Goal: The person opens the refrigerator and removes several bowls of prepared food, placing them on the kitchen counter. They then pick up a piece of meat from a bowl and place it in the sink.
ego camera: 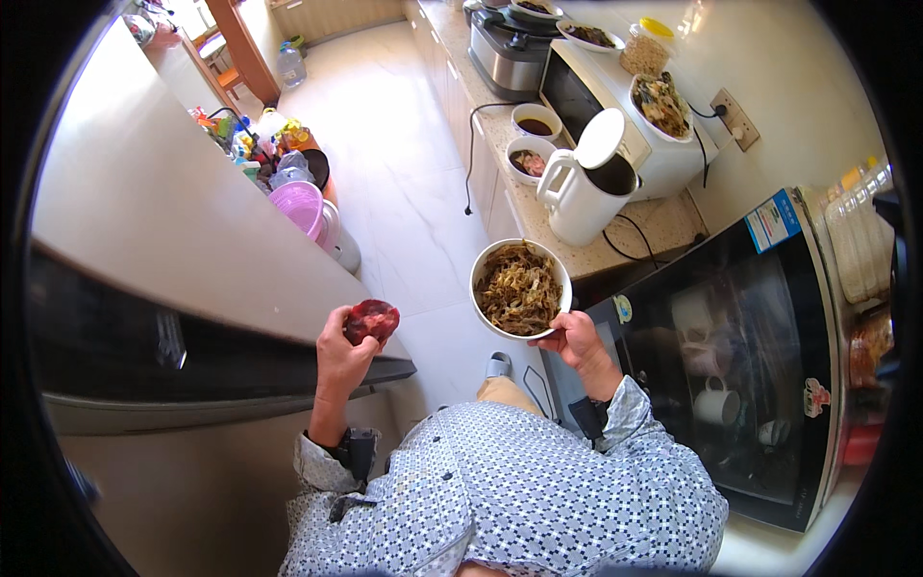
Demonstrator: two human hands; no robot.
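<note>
My left hand [347, 350] grips a small dark-red bowl or jar [371, 322] by its side; reddish food shows inside, its kind unclear. With my right hand [573, 337] I hold the rim of a white bowl [475, 297], thumb at the edge and fingers beneath. Brown shredded food [520, 288] fills that bowl, which is over the floor near the counter's end. The two hands are apart at about waist height. Beyond the bowl, a white electric kettle [577, 209] stands on the counter with its lid [601, 138] raised.
On the speckled counter [678, 227] are a bowl of dark liquid [537, 121], a bowl of meat [528, 161], a microwave [667, 169] bearing dishes, and a multicooker [505, 58]. A glass-fronted cabinet [710, 375] is at right, a fridge [180, 238] at left, a pink basket [299, 208] beyond it.
</note>
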